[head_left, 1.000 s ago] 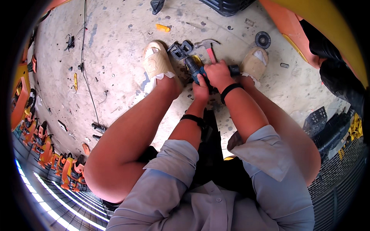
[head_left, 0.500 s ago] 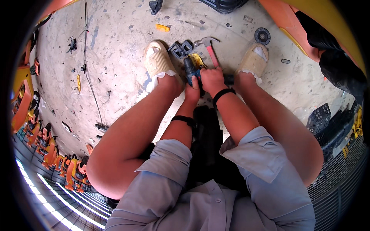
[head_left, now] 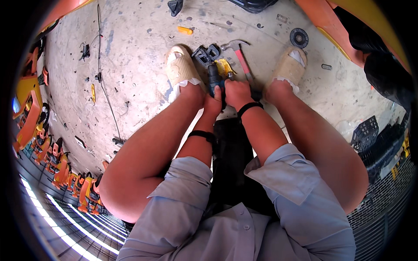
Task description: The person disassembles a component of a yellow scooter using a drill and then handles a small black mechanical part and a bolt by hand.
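Between my feet, my left hand (head_left: 213,103) is wrapped round a dark blue cordless drill (head_left: 214,78), its black chuck pointing away from me. Close beside it on the right, my right hand (head_left: 237,92) is closed, and a small shiny metal piece (head_left: 230,75) sticks up at its fingers. The far end of that piece and most of the drill's grip are hidden by my hands. Just beyond the drill lie a yellow piece (head_left: 224,66) and black plastic parts (head_left: 205,55). A claw hammer (head_left: 242,61) with a red handle lies beyond my right hand.
A black grinding disc (head_left: 299,38) and a yellow-handled object (head_left: 185,30) lie on the concrete floor. A dark cable (head_left: 101,65) runs down the left. Orange machine parts (head_left: 331,30) stand at the upper right; black plastic parts (head_left: 365,132) lie at the right.
My right hand has shifted slightly left and down, and the small metal piece now shows at its fingers. My left hand has moved slightly left and down, still on the drill.
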`<action>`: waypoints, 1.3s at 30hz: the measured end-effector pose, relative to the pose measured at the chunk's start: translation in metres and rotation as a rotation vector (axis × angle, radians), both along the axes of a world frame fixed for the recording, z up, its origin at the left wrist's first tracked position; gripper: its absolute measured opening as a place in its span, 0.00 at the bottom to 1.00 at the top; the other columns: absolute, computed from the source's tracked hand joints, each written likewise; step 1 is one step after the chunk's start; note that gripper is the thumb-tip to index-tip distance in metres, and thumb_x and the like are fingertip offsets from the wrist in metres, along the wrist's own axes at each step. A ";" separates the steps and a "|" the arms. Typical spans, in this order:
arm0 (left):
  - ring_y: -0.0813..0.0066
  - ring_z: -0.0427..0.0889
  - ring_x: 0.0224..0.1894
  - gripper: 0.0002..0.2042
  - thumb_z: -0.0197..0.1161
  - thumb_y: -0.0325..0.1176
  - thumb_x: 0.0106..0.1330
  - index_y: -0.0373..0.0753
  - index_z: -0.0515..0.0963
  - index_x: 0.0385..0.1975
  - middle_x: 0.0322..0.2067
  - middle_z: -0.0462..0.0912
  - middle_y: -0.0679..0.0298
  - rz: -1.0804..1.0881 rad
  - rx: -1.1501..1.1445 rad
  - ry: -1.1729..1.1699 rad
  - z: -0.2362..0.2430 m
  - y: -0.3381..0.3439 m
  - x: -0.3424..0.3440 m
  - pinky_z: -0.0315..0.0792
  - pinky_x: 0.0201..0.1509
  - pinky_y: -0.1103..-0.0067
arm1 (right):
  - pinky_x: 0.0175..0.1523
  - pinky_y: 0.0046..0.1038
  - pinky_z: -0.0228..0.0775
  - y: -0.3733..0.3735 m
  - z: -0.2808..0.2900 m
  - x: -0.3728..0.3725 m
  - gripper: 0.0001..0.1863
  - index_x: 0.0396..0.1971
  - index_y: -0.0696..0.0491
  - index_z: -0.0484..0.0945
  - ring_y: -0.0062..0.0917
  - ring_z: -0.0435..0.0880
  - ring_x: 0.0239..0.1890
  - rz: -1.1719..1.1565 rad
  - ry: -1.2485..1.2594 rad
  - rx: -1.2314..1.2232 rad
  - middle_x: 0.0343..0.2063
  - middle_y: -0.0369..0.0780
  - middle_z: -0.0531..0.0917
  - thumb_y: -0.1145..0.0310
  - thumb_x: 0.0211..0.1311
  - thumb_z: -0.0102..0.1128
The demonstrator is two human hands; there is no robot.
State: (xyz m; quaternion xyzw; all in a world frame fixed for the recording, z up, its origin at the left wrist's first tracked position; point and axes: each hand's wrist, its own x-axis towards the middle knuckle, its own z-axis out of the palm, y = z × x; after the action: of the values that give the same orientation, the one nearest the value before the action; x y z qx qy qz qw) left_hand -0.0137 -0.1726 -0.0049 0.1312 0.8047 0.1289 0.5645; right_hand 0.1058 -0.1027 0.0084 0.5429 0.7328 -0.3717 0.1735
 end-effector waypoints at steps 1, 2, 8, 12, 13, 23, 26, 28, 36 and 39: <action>0.58 0.84 0.19 0.36 0.54 0.67 0.69 0.28 0.77 0.45 0.28 0.83 0.49 -0.008 0.002 0.022 0.001 0.001 0.001 0.76 0.13 0.69 | 0.49 0.44 0.69 0.001 0.000 0.001 0.07 0.32 0.47 0.80 0.36 0.89 0.35 -0.003 0.004 -0.006 0.27 0.40 0.88 0.67 0.52 0.66; 0.59 0.83 0.18 0.36 0.54 0.66 0.69 0.29 0.77 0.45 0.28 0.83 0.49 -0.012 -0.002 0.030 0.002 0.002 0.003 0.76 0.14 0.69 | 0.49 0.44 0.69 0.002 -0.001 0.001 0.07 0.32 0.47 0.80 0.37 0.89 0.36 0.003 0.004 -0.022 0.28 0.40 0.88 0.67 0.52 0.66; 0.67 0.82 0.18 0.32 0.53 0.65 0.71 0.34 0.80 0.42 0.26 0.82 0.56 0.191 0.083 -0.059 0.001 0.007 0.033 0.76 0.15 0.71 | 0.51 0.43 0.71 0.026 -0.001 0.017 0.09 0.34 0.47 0.82 0.35 0.90 0.38 0.159 -0.026 0.013 0.29 0.40 0.89 0.68 0.51 0.67; 0.68 0.82 0.21 0.36 0.48 0.68 0.72 0.32 0.78 0.41 0.27 0.82 0.58 0.282 0.090 -0.105 -0.008 0.010 0.055 0.78 0.21 0.72 | 0.51 0.39 0.70 0.046 -0.001 0.028 0.10 0.35 0.46 0.83 0.31 0.90 0.38 0.313 -0.085 0.024 0.30 0.37 0.89 0.69 0.50 0.67; 0.68 0.83 0.22 0.37 0.47 0.69 0.72 0.31 0.77 0.42 0.27 0.82 0.58 0.304 0.068 -0.139 -0.011 0.012 0.060 0.78 0.22 0.73 | 0.51 0.37 0.68 0.050 0.000 0.030 0.07 0.35 0.45 0.84 0.28 0.90 0.38 0.359 -0.108 0.056 0.29 0.35 0.89 0.67 0.54 0.66; 0.67 0.81 0.24 0.41 0.42 0.75 0.69 0.36 0.74 0.50 0.34 0.82 0.60 0.760 -0.068 -0.273 -0.011 0.061 0.124 0.74 0.21 0.71 | 0.52 0.36 0.69 0.124 -0.003 0.040 0.07 0.36 0.44 0.84 0.30 0.90 0.38 0.749 -0.181 0.021 0.32 0.36 0.89 0.62 0.59 0.61; 0.61 0.83 0.21 0.44 0.43 0.75 0.69 0.26 0.70 0.48 0.30 0.82 0.50 0.881 0.028 -0.337 -0.011 0.075 0.139 0.80 0.21 0.70 | 0.55 0.35 0.68 0.143 -0.006 0.039 0.08 0.36 0.44 0.85 0.30 0.90 0.39 0.856 -0.199 0.015 0.33 0.35 0.90 0.62 0.58 0.62; 0.60 0.85 0.25 0.44 0.44 0.74 0.68 0.27 0.70 0.49 0.30 0.82 0.51 0.835 -0.029 -0.274 -0.014 0.073 0.138 0.80 0.23 0.70 | 0.56 0.36 0.68 0.144 -0.005 0.042 0.08 0.36 0.44 0.85 0.30 0.89 0.39 0.869 -0.157 0.051 0.33 0.35 0.90 0.62 0.58 0.62; 0.48 0.87 0.28 0.41 0.56 0.68 0.67 0.22 0.80 0.40 0.31 0.85 0.40 0.127 -0.038 0.065 0.003 0.015 0.036 0.79 0.28 0.63 | 0.49 0.41 0.78 0.056 0.013 0.026 0.11 0.35 0.50 0.84 0.40 0.88 0.43 0.247 0.044 -0.149 0.34 0.44 0.88 0.68 0.49 0.65; 0.46 0.88 0.30 0.44 0.55 0.69 0.67 0.17 0.77 0.42 0.33 0.85 0.38 -0.057 -0.186 0.092 0.029 0.029 0.007 0.81 0.24 0.62 | 0.52 0.41 0.79 0.046 0.023 0.012 0.14 0.39 0.51 0.85 0.42 0.88 0.46 0.141 -0.009 -0.286 0.38 0.46 0.88 0.65 0.52 0.65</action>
State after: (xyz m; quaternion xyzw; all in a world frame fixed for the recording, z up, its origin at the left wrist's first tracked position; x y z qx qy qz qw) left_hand -0.0068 -0.1436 0.0244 0.1068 0.8342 0.0311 0.5401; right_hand 0.1175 -0.0570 0.0311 0.4615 0.7081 -0.4565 0.2780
